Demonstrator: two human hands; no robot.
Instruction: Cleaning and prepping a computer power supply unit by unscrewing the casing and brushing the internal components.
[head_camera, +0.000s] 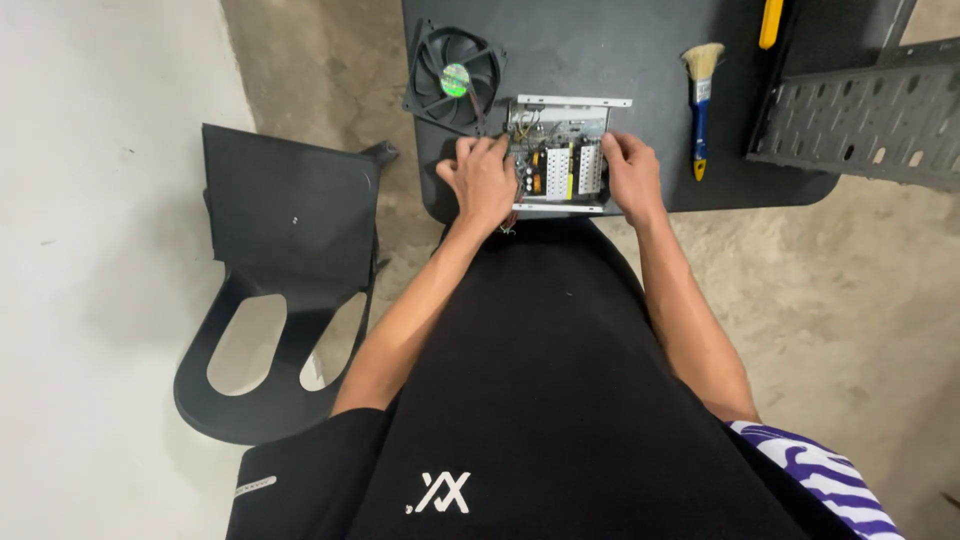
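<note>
Nearest the camera lies the person's lap in black cloth, with a striped purple-and-white fabric (830, 480) at the lower right corner; both bare forearms reach forward over the lap to the near edge of a dark, flat tabletop (600, 50).

To the left, on the rough concrete floor, stands a black moulded plastic chair (280, 260) with two oval cut-outs in its back, beside a pale wall.

At the near edge of the tabletop sits the opened metal power-supply case with a bare circuit board inside (560, 160), silver at its rims, showing yellow and white parts and finned heat sinks; the left hand (482, 180) rests on its left side, fingers curled over the board's edge and closed against the case; the right hand (632, 175) grasps the right side, fingers bent over the wall of the case; both hands touch it, one at each flank.

Just beyond the left hand, a black square cooling fan with a green round label at its hub (455, 78) lies tilted, joined to the case by thin wires.

Right of the case lies a paintbrush with pale bristles and a blue-and-yellow handle (700, 100); farther right, a perforated grey metal panel (860, 125); at the far edge, a yellow handle (770, 22), partly cut off.
</note>
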